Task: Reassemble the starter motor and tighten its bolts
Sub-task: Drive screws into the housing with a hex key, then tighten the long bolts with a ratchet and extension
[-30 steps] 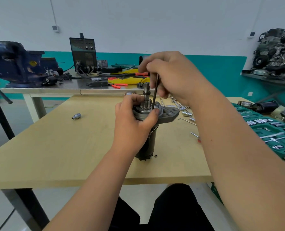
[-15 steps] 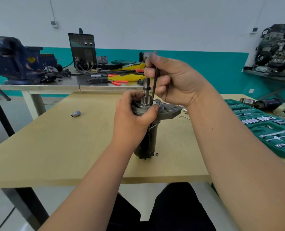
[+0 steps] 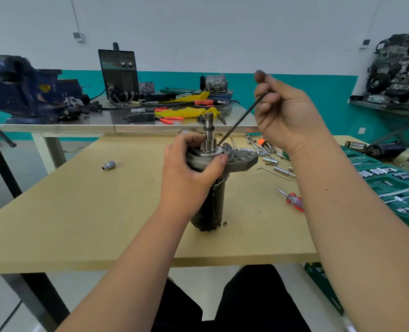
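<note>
The starter motor (image 3: 212,207) stands upright on the wooden table (image 3: 79,212), its splined shaft (image 3: 208,133) pointing up and a grey end plate (image 3: 240,160) on top. My left hand (image 3: 189,178) grips the motor just under the plate, thumb on the rim. My right hand (image 3: 285,116) is raised to the right and pinches a long thin dark bolt (image 3: 241,118). The bolt slants down to the left, its lower tip at the plate beside the shaft.
A loose socket (image 3: 108,165) lies left of the motor. A red screwdriver (image 3: 292,200), hex keys and wrenches (image 3: 265,149) lie to the right, with a green socket case (image 3: 395,185) at the right edge. A small nut (image 3: 225,223) sits by the motor's base. A blue vise (image 3: 24,92) stands behind.
My right hand moved from above the shaft up and to the right. The bolt tilted from near upright to a slant. My left hand kept its grip on the motor.
</note>
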`<action>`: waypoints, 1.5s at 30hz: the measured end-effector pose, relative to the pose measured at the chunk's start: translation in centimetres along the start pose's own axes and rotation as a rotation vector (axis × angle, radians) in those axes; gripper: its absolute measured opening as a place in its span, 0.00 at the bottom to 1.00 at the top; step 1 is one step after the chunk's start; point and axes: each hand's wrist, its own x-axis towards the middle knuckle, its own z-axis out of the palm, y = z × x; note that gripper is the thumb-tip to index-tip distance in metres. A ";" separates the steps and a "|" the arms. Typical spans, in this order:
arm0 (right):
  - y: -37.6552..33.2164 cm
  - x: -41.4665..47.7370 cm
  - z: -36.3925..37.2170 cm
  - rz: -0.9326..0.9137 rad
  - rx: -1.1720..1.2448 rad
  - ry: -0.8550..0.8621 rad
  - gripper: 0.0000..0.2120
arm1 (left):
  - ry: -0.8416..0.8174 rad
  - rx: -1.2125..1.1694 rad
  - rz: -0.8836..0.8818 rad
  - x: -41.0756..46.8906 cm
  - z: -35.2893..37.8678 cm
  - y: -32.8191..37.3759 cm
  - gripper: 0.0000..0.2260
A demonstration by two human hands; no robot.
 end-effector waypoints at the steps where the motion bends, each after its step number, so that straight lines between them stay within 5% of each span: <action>1: -0.4 0.0 -0.5 -0.046 0.031 0.007 0.09 | -0.004 -0.004 0.003 -0.1 0.0 0.0 0.18; 6: -0.3 -1.6 -5.9 -0.270 -0.054 0.294 0.07 | -0.022 -0.019 0.035 -0.6 -0.5 0.2 0.19; 11: 4.9 -3.7 -11.4 -0.127 -0.477 0.468 0.09 | -0.046 -0.023 0.015 -1.0 -0.7 0.6 0.20; 17: 8.2 -4.5 -12.6 0.096 -1.266 0.342 0.11 | -0.133 0.101 -0.054 0.1 -1.5 2.2 0.26; 20: 8.1 -5.1 -11.5 0.116 -1.625 0.180 0.17 | -0.191 0.274 -0.105 2.5 -1.4 3.1 0.16; 28: 8.5 -5.7 -7.4 0.130 -1.272 -0.191 0.58 | -0.213 0.266 -0.079 4.2 -1.3 2.8 0.11; 33: 10.6 -3.7 -5.2 0.167 -1.452 -0.196 0.50 | -0.163 0.238 -0.090 5.1 -1.7 1.6 0.13; 38: 12.8 -2.7 -5.6 0.360 -1.476 -0.241 0.53 | 0.049 -0.063 -0.373 6.5 -3.3 -2.0 0.13; 45: 13.0 1.5 -4.1 0.343 -1.621 -0.209 0.36 | 0.314 -0.420 -0.678 8.2 -4.2 -7.5 0.12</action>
